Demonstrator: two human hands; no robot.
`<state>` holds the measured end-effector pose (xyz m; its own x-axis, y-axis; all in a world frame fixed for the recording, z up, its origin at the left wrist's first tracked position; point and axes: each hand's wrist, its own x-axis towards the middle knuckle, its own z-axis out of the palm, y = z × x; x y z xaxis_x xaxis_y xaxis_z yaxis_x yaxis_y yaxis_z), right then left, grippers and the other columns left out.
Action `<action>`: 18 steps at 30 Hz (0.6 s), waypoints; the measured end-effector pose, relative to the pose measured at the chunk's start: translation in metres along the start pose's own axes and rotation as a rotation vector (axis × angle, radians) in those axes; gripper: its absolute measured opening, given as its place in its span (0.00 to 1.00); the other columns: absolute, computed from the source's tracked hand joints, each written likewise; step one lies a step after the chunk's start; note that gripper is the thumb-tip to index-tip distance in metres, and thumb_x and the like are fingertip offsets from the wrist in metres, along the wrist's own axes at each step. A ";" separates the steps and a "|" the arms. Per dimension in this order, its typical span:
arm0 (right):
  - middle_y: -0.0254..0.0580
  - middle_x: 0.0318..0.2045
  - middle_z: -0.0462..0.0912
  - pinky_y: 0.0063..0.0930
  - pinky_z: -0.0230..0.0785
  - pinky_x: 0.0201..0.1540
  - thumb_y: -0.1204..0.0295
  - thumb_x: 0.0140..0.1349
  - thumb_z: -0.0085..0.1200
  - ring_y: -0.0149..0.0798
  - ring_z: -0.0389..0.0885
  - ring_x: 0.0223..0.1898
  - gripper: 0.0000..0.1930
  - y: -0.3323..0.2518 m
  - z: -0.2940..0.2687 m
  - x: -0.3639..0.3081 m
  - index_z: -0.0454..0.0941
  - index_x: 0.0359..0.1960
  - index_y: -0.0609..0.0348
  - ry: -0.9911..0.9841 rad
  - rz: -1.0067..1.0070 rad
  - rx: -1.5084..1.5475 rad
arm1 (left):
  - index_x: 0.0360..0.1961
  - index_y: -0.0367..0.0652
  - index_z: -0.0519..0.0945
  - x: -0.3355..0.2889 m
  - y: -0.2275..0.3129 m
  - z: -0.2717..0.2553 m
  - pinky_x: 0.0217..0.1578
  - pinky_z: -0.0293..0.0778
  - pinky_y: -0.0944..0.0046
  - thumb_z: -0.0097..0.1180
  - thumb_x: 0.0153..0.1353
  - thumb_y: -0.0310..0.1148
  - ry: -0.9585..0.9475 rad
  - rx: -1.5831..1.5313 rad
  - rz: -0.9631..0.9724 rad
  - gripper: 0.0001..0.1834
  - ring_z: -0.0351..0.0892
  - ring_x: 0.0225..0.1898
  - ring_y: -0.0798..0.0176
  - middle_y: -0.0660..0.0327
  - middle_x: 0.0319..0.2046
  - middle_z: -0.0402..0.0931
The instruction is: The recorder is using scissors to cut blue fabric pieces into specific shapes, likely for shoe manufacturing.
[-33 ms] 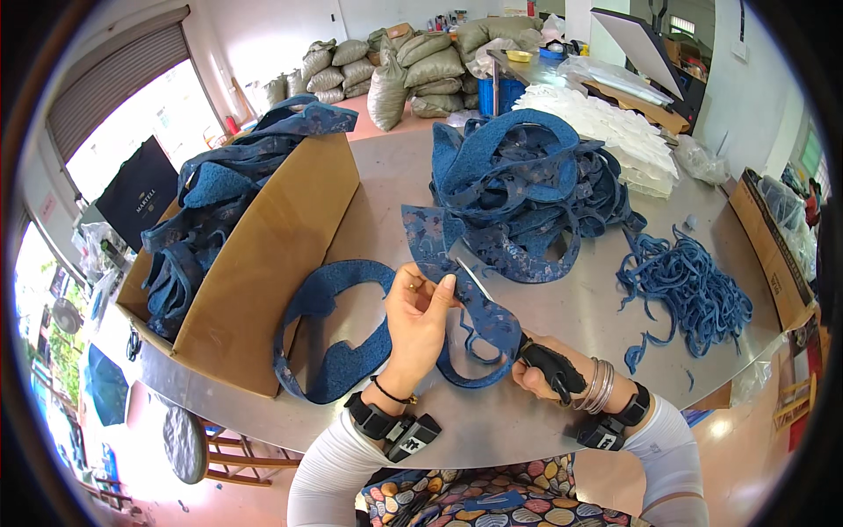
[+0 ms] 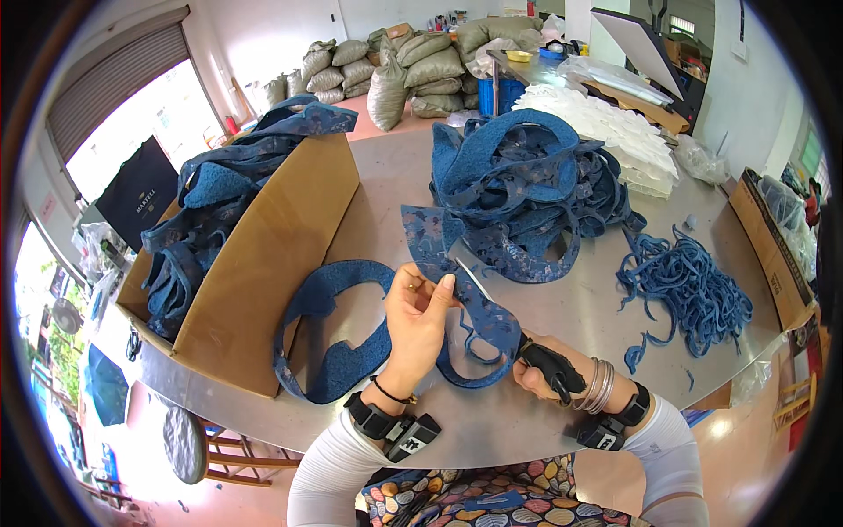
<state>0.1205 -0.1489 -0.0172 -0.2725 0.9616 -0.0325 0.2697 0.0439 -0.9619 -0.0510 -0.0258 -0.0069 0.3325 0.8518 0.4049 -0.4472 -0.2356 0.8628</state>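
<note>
My left hand (image 2: 416,318) pinches a blue patterned fabric strip (image 2: 424,230) between thumb and fingers. My right hand (image 2: 551,371) is closed on black-handled scissors (image 2: 474,279); a pale blade shows above the strip, beside my left thumb. Part of the strip drapes over the scissors, hiding where blade and handles meet. From there it hangs in a loop, with a thin sliver of trimming (image 2: 474,338) alongside. Left of my left hand lies a curved blue fleecy piece (image 2: 347,364) on the metal table (image 2: 386,171); whether it joins the held strip is hidden.
A cardboard box (image 2: 272,281) of blue strips stands at the left. Beyond my hands lies a large heap of blue strips (image 2: 527,167); thin blue trimmings (image 2: 689,294) are piled at the right. White stacked pieces (image 2: 606,132) lie behind. Another carton (image 2: 773,255) stands at the right edge.
</note>
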 end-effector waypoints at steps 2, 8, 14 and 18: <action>0.36 0.16 0.71 0.21 0.62 0.16 0.48 0.52 0.57 0.27 0.69 0.14 0.28 -0.007 -0.002 -0.001 0.64 0.35 0.62 -0.017 0.053 0.011 | 0.38 0.40 0.68 0.000 0.001 0.000 0.31 0.72 0.71 0.53 0.59 0.25 0.008 0.005 -0.003 0.08 0.72 0.31 0.73 0.64 0.33 0.74; 0.32 0.16 0.71 0.17 0.63 0.15 0.41 0.49 0.55 0.24 0.70 0.13 0.30 -0.010 -0.009 -0.001 0.65 0.32 0.58 0.005 0.059 0.277 | 0.38 0.39 0.68 0.002 0.002 -0.003 0.32 0.74 0.70 0.52 0.60 0.27 -0.001 -0.079 -0.039 0.08 0.74 0.28 0.72 0.63 0.29 0.74; 0.35 0.16 0.68 0.18 0.59 0.13 0.29 0.50 0.32 0.26 0.63 0.10 0.42 -0.004 -0.012 0.007 0.64 0.38 0.63 0.672 -0.292 0.171 | 0.43 0.42 0.68 0.012 0.013 -0.007 0.42 0.71 0.68 0.50 0.61 0.25 0.083 -0.519 -0.218 0.10 0.74 0.38 0.70 0.65 0.36 0.75; 0.30 0.21 0.69 0.16 0.61 0.22 0.39 0.52 0.49 0.24 0.65 0.17 0.33 -0.023 -0.018 -0.006 0.65 0.40 0.60 0.411 -0.311 0.329 | 0.45 0.42 0.68 0.018 0.006 -0.027 0.47 0.71 0.67 0.50 0.60 0.25 0.242 -0.598 -0.208 0.12 0.74 0.43 0.67 0.64 0.38 0.74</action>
<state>0.1330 -0.1508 0.0101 0.1039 0.9458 0.3076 -0.0825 0.3164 -0.9450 -0.0700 0.0007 -0.0024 0.2969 0.9486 0.1095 -0.7996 0.1843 0.5716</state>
